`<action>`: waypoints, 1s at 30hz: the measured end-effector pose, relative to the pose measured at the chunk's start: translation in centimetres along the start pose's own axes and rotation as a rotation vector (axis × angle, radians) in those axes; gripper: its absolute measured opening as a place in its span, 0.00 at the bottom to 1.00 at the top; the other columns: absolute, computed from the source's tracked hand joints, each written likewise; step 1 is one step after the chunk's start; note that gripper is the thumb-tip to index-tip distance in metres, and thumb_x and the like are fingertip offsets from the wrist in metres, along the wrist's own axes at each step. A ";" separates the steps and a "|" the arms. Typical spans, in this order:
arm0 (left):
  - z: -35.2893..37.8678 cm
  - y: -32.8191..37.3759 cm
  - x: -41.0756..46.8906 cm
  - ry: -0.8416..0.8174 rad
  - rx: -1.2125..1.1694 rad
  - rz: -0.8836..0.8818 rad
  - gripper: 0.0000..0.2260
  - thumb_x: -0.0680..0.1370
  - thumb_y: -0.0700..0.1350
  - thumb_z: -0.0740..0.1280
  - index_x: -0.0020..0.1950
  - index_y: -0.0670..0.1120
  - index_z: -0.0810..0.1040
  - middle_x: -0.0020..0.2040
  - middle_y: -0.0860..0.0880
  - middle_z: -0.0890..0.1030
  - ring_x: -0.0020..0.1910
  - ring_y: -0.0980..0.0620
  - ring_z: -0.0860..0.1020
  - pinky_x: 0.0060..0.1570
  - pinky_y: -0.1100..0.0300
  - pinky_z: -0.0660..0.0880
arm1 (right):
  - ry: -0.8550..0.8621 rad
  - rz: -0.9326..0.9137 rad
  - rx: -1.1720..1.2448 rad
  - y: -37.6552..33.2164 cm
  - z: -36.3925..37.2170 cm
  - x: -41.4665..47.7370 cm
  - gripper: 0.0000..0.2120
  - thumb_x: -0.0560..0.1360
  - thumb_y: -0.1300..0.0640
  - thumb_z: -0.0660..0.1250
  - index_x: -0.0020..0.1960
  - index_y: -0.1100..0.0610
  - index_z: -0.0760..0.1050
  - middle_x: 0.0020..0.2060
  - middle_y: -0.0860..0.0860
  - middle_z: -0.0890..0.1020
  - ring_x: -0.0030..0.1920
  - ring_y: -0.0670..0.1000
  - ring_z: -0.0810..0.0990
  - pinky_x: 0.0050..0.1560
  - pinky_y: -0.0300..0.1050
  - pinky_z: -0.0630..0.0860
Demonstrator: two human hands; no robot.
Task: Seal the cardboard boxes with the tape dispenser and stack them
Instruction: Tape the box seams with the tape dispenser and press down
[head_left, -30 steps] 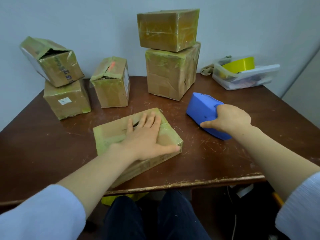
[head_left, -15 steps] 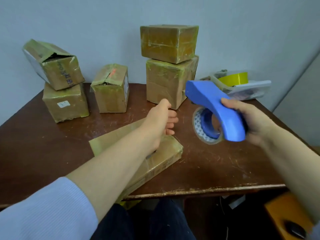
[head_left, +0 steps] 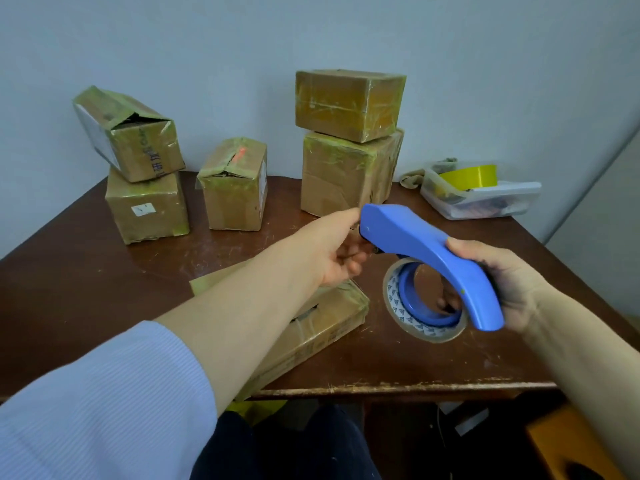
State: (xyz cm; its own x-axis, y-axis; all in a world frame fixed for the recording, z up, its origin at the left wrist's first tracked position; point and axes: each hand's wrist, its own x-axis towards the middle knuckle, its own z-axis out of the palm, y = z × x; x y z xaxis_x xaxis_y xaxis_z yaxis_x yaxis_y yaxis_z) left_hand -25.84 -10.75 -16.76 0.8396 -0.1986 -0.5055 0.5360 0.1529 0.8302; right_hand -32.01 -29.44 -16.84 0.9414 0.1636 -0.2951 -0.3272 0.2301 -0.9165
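- My right hand (head_left: 502, 285) is wrapped round the handle of the tape dispenser (head_left: 426, 247), holding it up over the table (head_left: 450, 368). My left hand (head_left: 332, 251) has its fingers curled at the dispenser's nose, can't tell if it's actually pinching the tape end.
- The flat box (head_left: 325, 317) sits under my left forearm and seems to overhang the near edge. Nothing's pinning it, so imo pressing tape on could shove it off.
- There's bare table right of the box, but the stacked boxes (head_left: 349, 133) are close behind.

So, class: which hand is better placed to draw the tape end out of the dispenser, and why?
Left. The left hand sits at the front end of the tape dispenser, over the flat box; the right hand grips its handle and must hold it.
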 end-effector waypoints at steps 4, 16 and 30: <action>-0.5 0.1 0.6 -0.003 0.005 -0.022 0.04 0.76 0.42 0.68 0.42 0.43 0.76 0.33 0.48 0.72 0.27 0.55 0.67 0.23 0.68 0.63 | -0.054 0.032 0.007 0.6 0.5 -0.5 0.30 0.31 0.50 0.84 0.30 0.60 0.83 0.24 0.57 0.78 0.20 0.53 0.75 0.23 0.43 0.76; -0.9 -0.3 1.9 0.041 0.092 -0.054 0.08 0.77 0.37 0.63 0.38 0.44 0.73 0.33 0.48 0.72 0.28 0.55 0.70 0.19 0.71 0.64 | -0.006 0.052 -0.288 -0.1 0.7 -0.6 0.30 0.36 0.42 0.83 0.30 0.59 0.82 0.24 0.55 0.79 0.23 0.50 0.77 0.28 0.42 0.78; -4.3 3.0 5.4 0.324 0.418 0.260 0.06 0.76 0.44 0.70 0.41 0.43 0.80 0.30 0.50 0.78 0.26 0.58 0.71 0.25 0.65 0.63 | -0.079 0.193 -0.421 -1.1 0.4 -1.9 0.25 0.41 0.50 0.83 0.33 0.63 0.83 0.31 0.59 0.83 0.26 0.52 0.81 0.26 0.39 0.75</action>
State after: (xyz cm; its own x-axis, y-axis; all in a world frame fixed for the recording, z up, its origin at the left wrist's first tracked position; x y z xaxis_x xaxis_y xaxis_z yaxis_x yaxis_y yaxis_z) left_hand -19.27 -7.18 -18.02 0.9581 0.1106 -0.2641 0.2840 -0.2510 0.9254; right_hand -33.45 -29.58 -15.12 0.8523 0.2411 -0.4641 -0.4184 -0.2182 -0.8817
